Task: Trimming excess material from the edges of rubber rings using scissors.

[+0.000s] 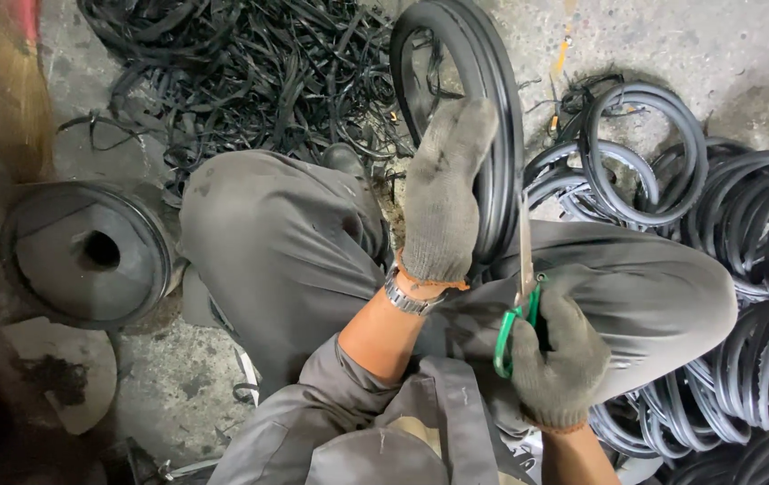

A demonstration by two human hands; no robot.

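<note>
**Scissors at the rubber ring, both hands gloved**

While you crouch over the concrete floor (744,54), your left hand (441,193) in its grey knitted work glove wraps over the black rubber ring, a tyre-like hoop (492,108) standing upright between your knees. The fingers lie together, curled over the hoop's inner edge; the thumb is hidden, so how firmly they clamp cannot be told.

Your right hand (557,359), also in a grey knitted glove, is closed around the green plastic handles of a pair of scissors (522,296). The metal blades point up beside the hoop, close to its lower right edge. Whether they bite rubber cannot be told from this angle.

Handling, as a judgement:
- The hoop looks light for its span, flexible but springy. It should bend under thumb pressure and want to snap back.
- Rubber on knit gloves should grip well; slipping seems unlikely.
- Best hold appears to be where you have it, on the rim just above the blades, so the strip stays taut near the cut.
- Keep the left fingers on the far side of the blade line.

Around you:
- a tangled heap of thin black rubber strips (250,72) lies on the floor ahead of your left knee;
- stacked black rubber rings (753,269) pile up at your right;
- a round dark metal disc with a centre hole (88,256) sits at your left.
</note>
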